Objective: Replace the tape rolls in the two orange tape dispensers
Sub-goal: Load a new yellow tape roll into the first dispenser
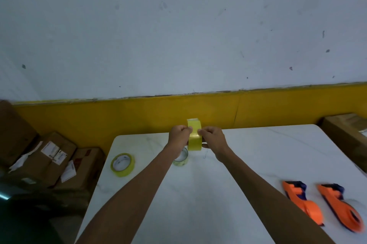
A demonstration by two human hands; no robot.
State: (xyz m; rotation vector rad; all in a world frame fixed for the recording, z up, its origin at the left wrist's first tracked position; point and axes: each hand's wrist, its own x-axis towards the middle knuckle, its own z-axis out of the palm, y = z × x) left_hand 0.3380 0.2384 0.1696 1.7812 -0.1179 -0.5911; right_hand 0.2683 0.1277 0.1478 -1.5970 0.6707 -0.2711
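Observation:
Both my hands hold one yellow tape roll upright above the far part of the white table. My left hand pinches its left side and my right hand grips its right side. A second yellow tape roll lies flat on the table at the left. A thin, nearly used-up roll lies under my left wrist, partly hidden. Two orange tape dispensers lie side by side at the table's right, apart from my hands.
Several cardboard boxes with labels are stacked on the floor left of the table. Another cardboard box sits at the far right. A yellow band runs along the wall base behind the table.

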